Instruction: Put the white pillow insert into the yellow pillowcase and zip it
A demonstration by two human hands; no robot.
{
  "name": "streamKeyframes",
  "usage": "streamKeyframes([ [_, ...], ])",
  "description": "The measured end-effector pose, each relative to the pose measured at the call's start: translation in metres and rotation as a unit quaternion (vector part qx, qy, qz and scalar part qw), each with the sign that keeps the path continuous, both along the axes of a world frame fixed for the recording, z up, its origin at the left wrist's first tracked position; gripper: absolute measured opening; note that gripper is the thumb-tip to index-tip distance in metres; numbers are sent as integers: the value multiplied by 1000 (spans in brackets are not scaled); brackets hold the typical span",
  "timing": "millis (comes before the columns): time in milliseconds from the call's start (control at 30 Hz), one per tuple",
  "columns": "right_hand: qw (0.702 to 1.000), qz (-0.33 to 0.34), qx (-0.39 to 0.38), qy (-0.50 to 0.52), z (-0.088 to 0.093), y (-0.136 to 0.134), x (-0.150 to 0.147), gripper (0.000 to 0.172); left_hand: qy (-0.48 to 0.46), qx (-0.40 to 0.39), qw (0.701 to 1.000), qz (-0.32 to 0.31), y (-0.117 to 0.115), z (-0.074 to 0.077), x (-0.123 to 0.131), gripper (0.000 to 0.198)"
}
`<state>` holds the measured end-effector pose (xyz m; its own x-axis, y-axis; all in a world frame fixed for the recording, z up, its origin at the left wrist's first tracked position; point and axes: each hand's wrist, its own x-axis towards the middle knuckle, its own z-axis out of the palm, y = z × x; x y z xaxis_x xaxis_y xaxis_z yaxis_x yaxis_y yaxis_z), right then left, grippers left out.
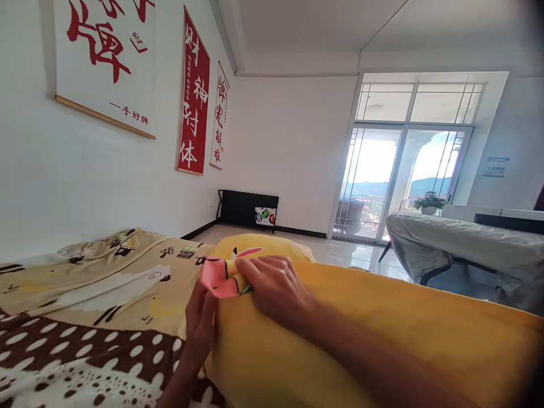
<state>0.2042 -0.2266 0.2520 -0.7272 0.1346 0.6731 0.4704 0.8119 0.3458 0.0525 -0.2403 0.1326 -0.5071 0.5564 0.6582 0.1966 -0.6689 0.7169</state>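
Note:
A large yellow cloth (pixel 374 306), bedding by its look, stretches from my hands to the right edge of the view. Its corner is folded over, showing a pink patterned patch (pixel 221 280) with dark outlines. My right hand (pixel 276 286) is closed over the bunched fabric at this corner, fingers curled. Just to the left, my left hand (pixel 199 323) pinches the edge of the pink patch from below, its fingertips partly hidden by the cloth. Right behind the hands lies a yellow pillow (pixel 272 242) with a pink and white print.
A beige and brown patterned blanket (pixel 106 289) covers the bed on the left. At the right stands furniture under a clear plastic cover (pixel 446 243). A black folded item (pixel 246 207) leans by the far wall, near glass sliding doors (pixel 403 175). Scrolls hang on the left wall.

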Motion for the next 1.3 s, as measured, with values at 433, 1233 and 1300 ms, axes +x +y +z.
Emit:
streamKeyframes([
  [433,972,-175,-122,101,59,44,31,14,-50,-46,995,-74,26,-12,29,39],
  [1233,864,-420,-279,3,-20,124,382,58,133,-52,979,143,67,-90,-15,28],
  [1300,877,-406,-253,52,-32,134,402,57,150,-80,969,180,52,-104,-18,27],
])
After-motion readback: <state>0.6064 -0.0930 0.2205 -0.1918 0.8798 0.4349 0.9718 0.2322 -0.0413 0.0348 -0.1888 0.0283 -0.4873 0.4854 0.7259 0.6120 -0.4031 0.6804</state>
